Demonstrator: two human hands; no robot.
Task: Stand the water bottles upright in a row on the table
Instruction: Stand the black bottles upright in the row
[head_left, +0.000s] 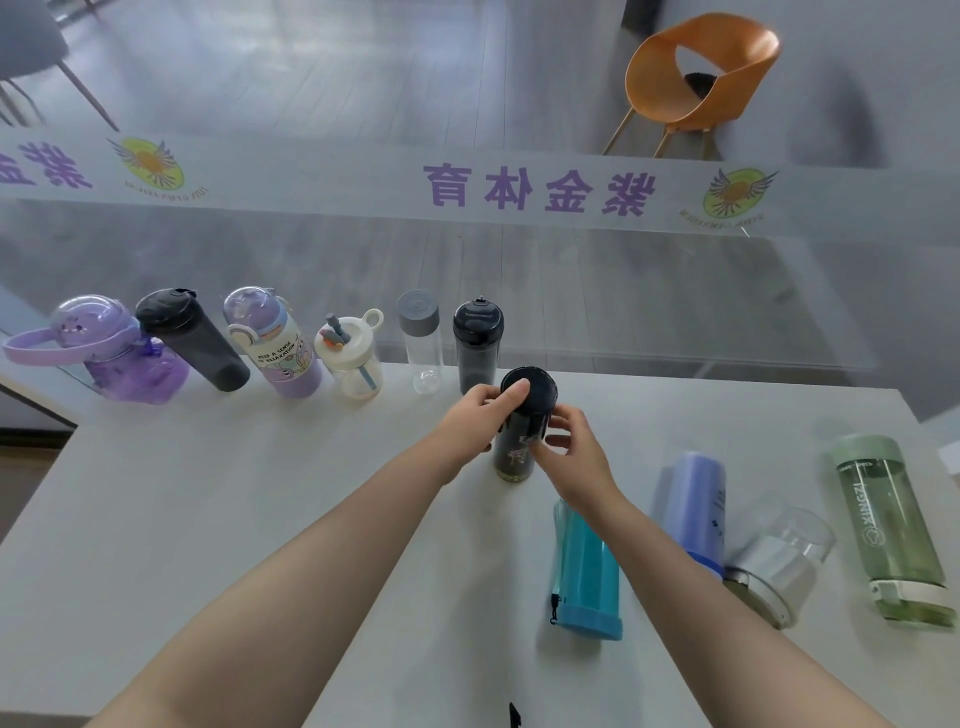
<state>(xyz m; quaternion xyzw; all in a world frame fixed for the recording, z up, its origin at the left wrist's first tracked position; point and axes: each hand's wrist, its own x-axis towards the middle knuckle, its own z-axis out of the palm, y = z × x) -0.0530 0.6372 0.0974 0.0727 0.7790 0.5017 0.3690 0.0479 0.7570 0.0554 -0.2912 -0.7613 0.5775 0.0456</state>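
Fingers of both hands curl around the upright dark bottle.

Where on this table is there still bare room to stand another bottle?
Free: the table left of the left hand, in front of the standing row, and the back edge right of the black bottle. Crowded: the right side, where the blue bottle, lilac bottle, clear bottle and green bottle lie.

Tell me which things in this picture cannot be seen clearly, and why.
- Dark bottle, head view: both hands cover its middle; whether its base touches the table is unclear.
- Teal bottle and blue bottle: blurred, details unreadable.
- Small black object: cut by the bottom edge.
- Left hand, right hand: fingertips partly hidden behind the bottle.
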